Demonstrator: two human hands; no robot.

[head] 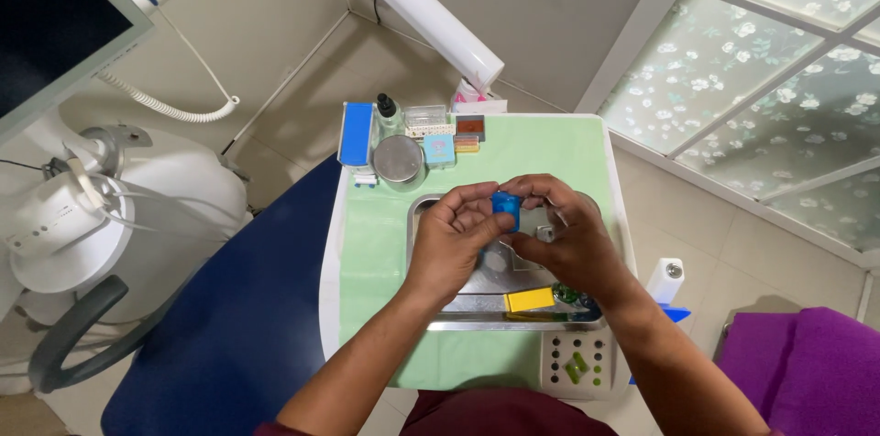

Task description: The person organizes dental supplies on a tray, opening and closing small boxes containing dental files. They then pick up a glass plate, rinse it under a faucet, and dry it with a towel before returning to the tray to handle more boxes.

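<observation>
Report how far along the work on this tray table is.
Looks done: supplies stand along the back of the green mat, including a round tin and a blue box. In hand: both hands, left and right, pinch a small blue cup above the steel tray. Left: a yellow block lies untouched in the tray.

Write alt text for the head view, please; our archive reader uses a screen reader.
Two bare hands, left hand and right hand, together hold a small blue cup over a metal tray on a green-covered table. A yellow block lies in the tray; a round metal tin and small boxes sit at the table's far edge.
</observation>
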